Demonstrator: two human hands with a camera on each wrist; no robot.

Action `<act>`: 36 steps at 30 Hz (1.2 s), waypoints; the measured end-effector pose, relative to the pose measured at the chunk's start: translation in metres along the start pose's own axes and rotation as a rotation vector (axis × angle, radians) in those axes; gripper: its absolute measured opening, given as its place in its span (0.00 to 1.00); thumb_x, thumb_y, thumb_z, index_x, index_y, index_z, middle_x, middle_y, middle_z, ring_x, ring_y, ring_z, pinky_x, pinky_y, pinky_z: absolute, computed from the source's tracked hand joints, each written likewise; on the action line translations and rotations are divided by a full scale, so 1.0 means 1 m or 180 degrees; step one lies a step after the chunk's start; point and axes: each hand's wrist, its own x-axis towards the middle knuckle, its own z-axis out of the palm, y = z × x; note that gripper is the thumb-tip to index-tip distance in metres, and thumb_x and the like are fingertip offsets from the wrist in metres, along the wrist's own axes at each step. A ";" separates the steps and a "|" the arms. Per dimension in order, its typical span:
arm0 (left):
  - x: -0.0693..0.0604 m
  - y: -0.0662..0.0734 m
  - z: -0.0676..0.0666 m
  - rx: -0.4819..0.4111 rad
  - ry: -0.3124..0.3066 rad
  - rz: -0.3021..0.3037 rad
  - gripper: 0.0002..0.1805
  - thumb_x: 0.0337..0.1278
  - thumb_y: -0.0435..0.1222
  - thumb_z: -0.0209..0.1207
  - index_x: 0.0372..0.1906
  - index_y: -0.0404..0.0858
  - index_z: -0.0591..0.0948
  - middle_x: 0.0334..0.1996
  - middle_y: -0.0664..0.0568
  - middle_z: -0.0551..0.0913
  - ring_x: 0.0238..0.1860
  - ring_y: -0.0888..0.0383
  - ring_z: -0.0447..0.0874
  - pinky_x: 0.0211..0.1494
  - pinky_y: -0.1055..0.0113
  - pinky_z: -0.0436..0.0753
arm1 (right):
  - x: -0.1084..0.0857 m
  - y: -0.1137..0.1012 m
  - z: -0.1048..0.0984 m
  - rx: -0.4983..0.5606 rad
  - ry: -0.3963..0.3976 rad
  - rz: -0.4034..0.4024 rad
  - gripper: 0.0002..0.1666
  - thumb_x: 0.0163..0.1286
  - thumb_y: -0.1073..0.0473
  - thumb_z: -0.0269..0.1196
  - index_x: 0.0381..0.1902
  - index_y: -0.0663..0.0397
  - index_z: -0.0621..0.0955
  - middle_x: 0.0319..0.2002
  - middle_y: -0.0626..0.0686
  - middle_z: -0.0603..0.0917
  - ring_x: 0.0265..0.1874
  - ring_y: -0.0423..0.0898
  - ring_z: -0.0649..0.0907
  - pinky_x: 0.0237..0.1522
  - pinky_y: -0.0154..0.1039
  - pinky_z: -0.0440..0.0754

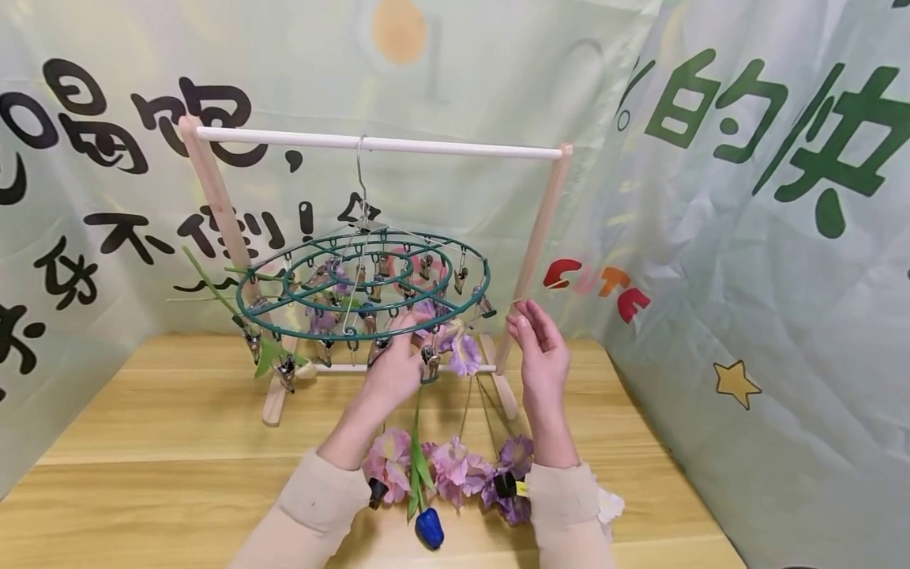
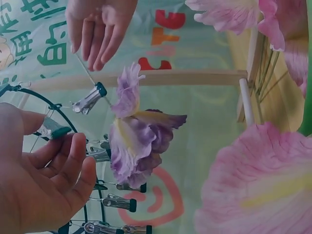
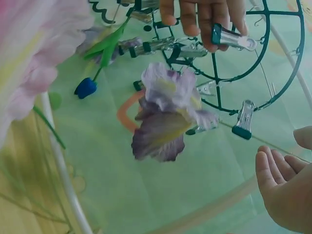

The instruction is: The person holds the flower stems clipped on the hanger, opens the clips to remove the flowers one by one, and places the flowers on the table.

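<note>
My left hand [image 1: 398, 363] is under the near edge of a round green clip hanger [image 1: 362, 336]. In the left wrist view its thumb and fingers pinch a small metal clip [image 2: 53, 127] with a green tip. My right hand [image 1: 543, 359], palm partly turned up, is beside the stand's right post. It holds the thin stem of a purple iris-like artificial flower [image 3: 163, 112] between thumb and fingers. The flower [image 2: 139, 141] is near the hanger's rim, right of the left hand in the head view. Another clip [image 3: 243, 119] dangles close to the stem.
The hanger hooks over the white bar [image 1: 462, 146] of a wooden stand [image 1: 543, 221]. More flowers and several clips hang from it. Pink and purple flowers [image 1: 455, 466] and a blue tulip [image 1: 430, 528] are at the front of the wooden table [image 1: 178, 474]. Printed cloth [image 1: 746, 261] surrounds the table.
</note>
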 end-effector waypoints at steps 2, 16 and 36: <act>0.000 0.000 0.000 0.0079 -0.0074 -0.0144 0.20 0.81 0.46 0.51 0.69 0.47 0.70 0.55 0.47 0.76 0.39 0.51 0.82 0.30 0.61 0.80 | 0.002 -0.001 0.004 0.0062 -0.0020 0.0011 0.23 0.79 0.68 0.58 0.69 0.70 0.75 0.63 0.68 0.81 0.50 0.44 0.88 0.59 0.40 0.84; 0.008 0.003 0.020 -0.0149 -0.0398 0.0620 0.09 0.78 0.44 0.58 0.48 0.45 0.83 0.39 0.57 0.83 0.37 0.59 0.82 0.40 0.60 0.84 | 0.015 0.003 0.017 0.0110 0.0254 -0.0187 0.19 0.74 0.69 0.64 0.61 0.70 0.80 0.47 0.55 0.87 0.46 0.45 0.88 0.52 0.35 0.87; 0.063 0.030 0.025 0.0623 -0.0314 0.0467 0.26 0.83 0.43 0.47 0.78 0.43 0.63 0.56 0.39 0.85 0.21 0.51 0.78 0.22 0.67 0.76 | 0.019 0.007 0.026 0.0154 0.0232 -0.0495 0.05 0.76 0.70 0.62 0.44 0.70 0.82 0.37 0.52 0.87 0.37 0.45 0.87 0.48 0.36 0.88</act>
